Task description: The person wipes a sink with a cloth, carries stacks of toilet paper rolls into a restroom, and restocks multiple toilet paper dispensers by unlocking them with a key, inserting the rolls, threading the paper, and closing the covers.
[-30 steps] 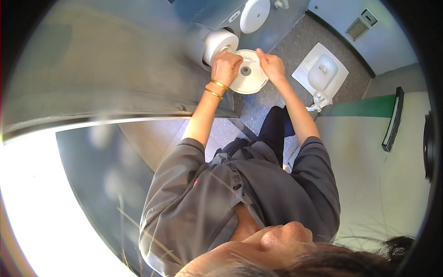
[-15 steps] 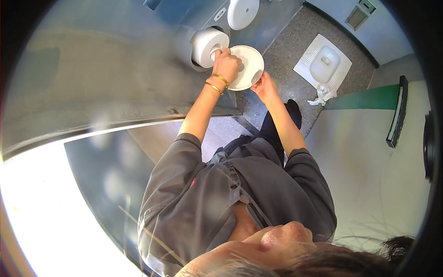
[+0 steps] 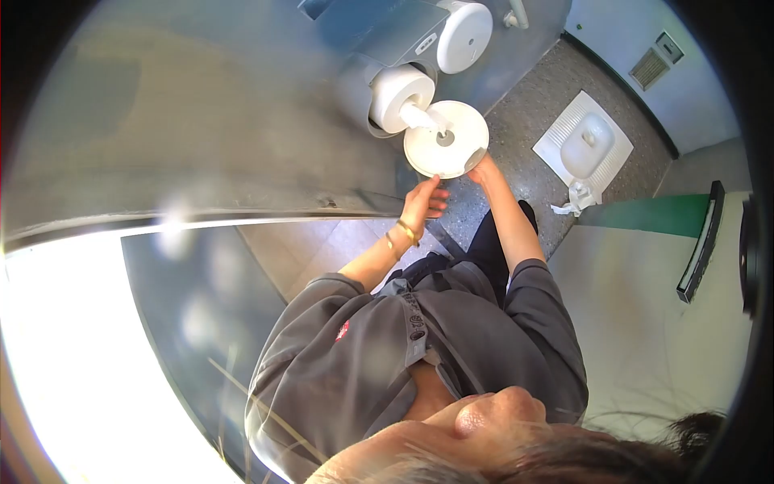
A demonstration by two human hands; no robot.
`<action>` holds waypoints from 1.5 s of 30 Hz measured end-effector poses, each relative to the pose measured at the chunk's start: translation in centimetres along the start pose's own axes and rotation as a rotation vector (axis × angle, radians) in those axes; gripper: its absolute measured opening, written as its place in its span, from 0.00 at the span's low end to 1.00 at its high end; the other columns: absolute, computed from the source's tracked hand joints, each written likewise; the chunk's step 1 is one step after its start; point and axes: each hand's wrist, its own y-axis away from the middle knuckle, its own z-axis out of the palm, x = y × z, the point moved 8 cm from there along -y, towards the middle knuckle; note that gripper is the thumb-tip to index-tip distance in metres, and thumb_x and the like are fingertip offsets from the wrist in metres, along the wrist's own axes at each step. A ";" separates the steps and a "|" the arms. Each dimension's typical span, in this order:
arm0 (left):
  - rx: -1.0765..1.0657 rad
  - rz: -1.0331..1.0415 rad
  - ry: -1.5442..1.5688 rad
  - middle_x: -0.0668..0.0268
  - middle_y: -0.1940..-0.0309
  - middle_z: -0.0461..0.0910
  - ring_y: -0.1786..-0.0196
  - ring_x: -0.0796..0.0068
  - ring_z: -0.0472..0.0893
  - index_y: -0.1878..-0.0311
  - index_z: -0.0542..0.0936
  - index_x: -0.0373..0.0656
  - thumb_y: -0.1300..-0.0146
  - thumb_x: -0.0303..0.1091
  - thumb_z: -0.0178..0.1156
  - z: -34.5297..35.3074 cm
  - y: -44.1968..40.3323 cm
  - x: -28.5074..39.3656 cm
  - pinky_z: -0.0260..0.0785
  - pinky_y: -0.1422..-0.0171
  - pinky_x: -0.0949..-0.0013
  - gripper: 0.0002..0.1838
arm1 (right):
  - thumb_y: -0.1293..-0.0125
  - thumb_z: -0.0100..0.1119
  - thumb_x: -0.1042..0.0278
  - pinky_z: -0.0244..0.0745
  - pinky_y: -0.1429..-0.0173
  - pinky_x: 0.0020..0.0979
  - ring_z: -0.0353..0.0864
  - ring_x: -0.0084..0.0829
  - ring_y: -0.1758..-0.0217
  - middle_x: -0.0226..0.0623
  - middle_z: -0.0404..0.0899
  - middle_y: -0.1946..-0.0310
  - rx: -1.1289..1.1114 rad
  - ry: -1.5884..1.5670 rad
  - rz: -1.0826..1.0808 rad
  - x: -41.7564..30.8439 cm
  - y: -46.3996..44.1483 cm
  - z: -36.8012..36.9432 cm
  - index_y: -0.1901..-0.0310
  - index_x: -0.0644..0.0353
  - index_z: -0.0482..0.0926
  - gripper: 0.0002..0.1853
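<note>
A round white toilet paper dispenser cover (image 3: 446, 157) is gripped at its lower right rim by my right hand (image 3: 481, 169), the fingers partly hidden behind it. My left hand (image 3: 424, 202), with gold bracelets at the wrist, is just below the cover's lower edge, fingers apart. One fingertip reaches the rim; I cannot tell whether it touches. From the large toilet paper roll (image 3: 401, 93), seated in its round wall dispenser, a twisted white paper end (image 3: 419, 117) runs to the hole in the middle of the cover.
Beside the roll, a second white round cover (image 3: 465, 39) sits on the dispenser panel. A white squat toilet (image 3: 587, 143) is set in the speckled floor, with crumpled white paper (image 3: 580, 195) at its near edge. A green-and-white partition (image 3: 645, 218) stands at right.
My left hand has let go of the paper end at the cover's middle and moved down below the rim. The paper now reaches the cover's hole. The whole view has shifted slightly.
</note>
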 end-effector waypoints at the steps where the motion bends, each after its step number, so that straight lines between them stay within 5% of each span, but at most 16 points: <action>1: -0.080 0.007 0.127 0.60 0.64 0.80 0.66 0.66 0.80 0.53 0.75 0.37 0.32 0.43 0.53 0.6 -0.6 -0.1 0.72 0.62 0.66 0.17 | 0.33 0.53 0.65 0.76 0.48 0.35 0.79 0.33 0.49 0.42 0.78 0.49 0.009 -0.007 -0.019 0.5 -0.1 -0.1 0.44 0.63 0.73 0.18; 3: -0.252 0.035 0.378 0.56 0.59 0.80 0.60 0.61 0.81 0.47 0.71 0.36 0.31 0.41 0.52 1.9 -2.3 0.8 0.74 0.55 0.63 0.19 | 0.33 0.52 0.64 0.76 0.48 0.34 0.79 0.32 0.50 0.42 0.79 0.50 0.024 -0.015 -0.073 0.3 -0.6 -0.3 0.44 0.64 0.73 0.18; 6: -0.243 0.055 0.442 0.53 0.58 0.79 0.56 0.58 0.81 0.47 0.71 0.33 0.31 0.40 0.51 1.8 -2.6 1.6 0.75 0.52 0.60 0.19 | 0.33 0.50 0.63 0.75 0.50 0.32 0.80 0.30 0.52 0.42 0.79 0.51 0.271 0.706 -0.297 -2.1 0.2 -1.7 0.45 0.66 0.74 0.19; 9: -0.164 -0.031 0.484 0.52 0.61 0.80 0.58 0.58 0.82 0.51 0.72 0.32 0.32 0.39 0.52 1.2 -3.8 -0.3 0.77 0.55 0.61 0.17 | 0.34 0.50 0.63 0.74 0.52 0.31 0.80 0.30 0.54 0.41 0.80 0.51 0.391 0.455 -0.242 -1.0 -2.5 -6.0 0.45 0.68 0.73 0.20; 12: -0.200 -0.024 0.460 0.50 0.57 0.79 0.55 0.58 0.81 0.48 0.70 0.31 0.31 0.39 0.51 1.2 -3.8 -0.3 0.76 0.51 0.59 0.19 | 0.34 0.49 0.64 0.75 0.51 0.31 0.81 0.31 0.54 0.42 0.80 0.52 0.318 0.475 -0.541 1.3 -7.6 -9.6 0.46 0.67 0.75 0.19; 18: -0.239 -0.038 0.454 0.50 0.56 0.79 0.55 0.58 0.81 0.48 0.70 0.31 0.32 0.38 0.52 1.2 -3.3 0.2 0.76 0.51 0.59 0.19 | 0.32 0.51 0.62 0.77 0.47 0.33 0.79 0.34 0.48 0.42 0.77 0.46 0.067 -0.139 -0.205 -0.6 -0.2 -0.8 0.41 0.63 0.70 0.21; 21: -0.257 -0.071 0.476 0.50 0.56 0.79 0.54 0.58 0.81 0.48 0.70 0.31 0.32 0.38 0.52 1.2 -3.8 -0.1 0.75 0.50 0.59 0.18 | 0.32 0.49 0.64 0.76 0.46 0.36 0.78 0.33 0.47 0.43 0.76 0.46 0.004 -0.106 -0.037 0.6 0.3 0.8 0.42 0.64 0.71 0.19; 27: -0.240 -0.062 0.491 0.50 0.58 0.79 0.55 0.57 0.81 0.49 0.70 0.30 0.31 0.37 0.51 1.2 -3.9 -0.3 0.75 0.50 0.58 0.17 | 0.33 0.52 0.62 0.76 0.50 0.36 0.81 0.34 0.54 0.40 0.81 0.55 0.212 0.299 -0.208 0.7 -3.1 -4.5 0.50 0.65 0.76 0.17; 32: -0.252 -0.054 0.517 0.50 0.58 0.79 0.54 0.57 0.80 0.49 0.70 0.31 0.31 0.37 0.51 1.3 -4.2 -1.0 0.75 0.49 0.57 0.17 | 0.34 0.54 0.61 0.77 0.56 0.37 0.82 0.35 0.61 0.38 0.83 0.61 0.399 1.165 -0.410 1.8 -6.9 -16.7 0.55 0.64 0.79 0.15; 36: -0.316 -0.041 0.528 0.50 0.57 0.79 0.54 0.57 0.80 0.48 0.71 0.34 0.31 0.37 0.51 1.6 -3.0 1.3 0.75 0.49 0.58 0.16 | 0.38 0.59 0.60 0.75 0.66 0.37 0.82 0.32 0.71 0.34 0.84 0.67 0.567 1.777 0.014 -1.4 -2.8 -18.5 0.64 0.60 0.80 0.11; 39: -0.393 -0.045 0.602 0.54 0.58 0.81 0.56 0.61 0.81 0.50 0.73 0.36 0.32 0.37 0.53 1.7 -2.2 1.4 0.76 0.51 0.61 0.14 | 0.37 0.58 0.64 0.75 0.66 0.30 0.81 0.31 0.72 0.34 0.82 0.72 0.406 0.139 -0.030 -0.1 -1.1 -16.3 0.64 0.64 0.80 0.10; 42: -0.459 0.029 0.494 0.56 0.57 0.81 0.56 0.64 0.82 0.51 0.75 0.36 0.33 0.37 0.55 1.9 -1.8 1.8 0.76 0.51 0.63 0.14 | 0.37 0.58 0.65 0.74 0.66 0.26 0.79 0.24 0.71 0.32 0.81 0.71 0.115 0.373 -0.211 -2.8 4.1 -7.6 0.59 0.65 0.79 0.12; 45: -0.429 0.040 0.320 0.58 0.60 0.82 0.58 0.68 0.82 0.53 0.77 0.36 0.33 0.39 0.57 1.6 -1.9 1.0 0.76 0.52 0.66 0.15 | 0.36 0.57 0.69 0.72 0.65 0.24 0.77 0.19 0.69 0.31 0.81 0.70 0.024 0.924 -0.565 -5.8 8.3 1.9 0.55 0.65 0.78 0.11</action>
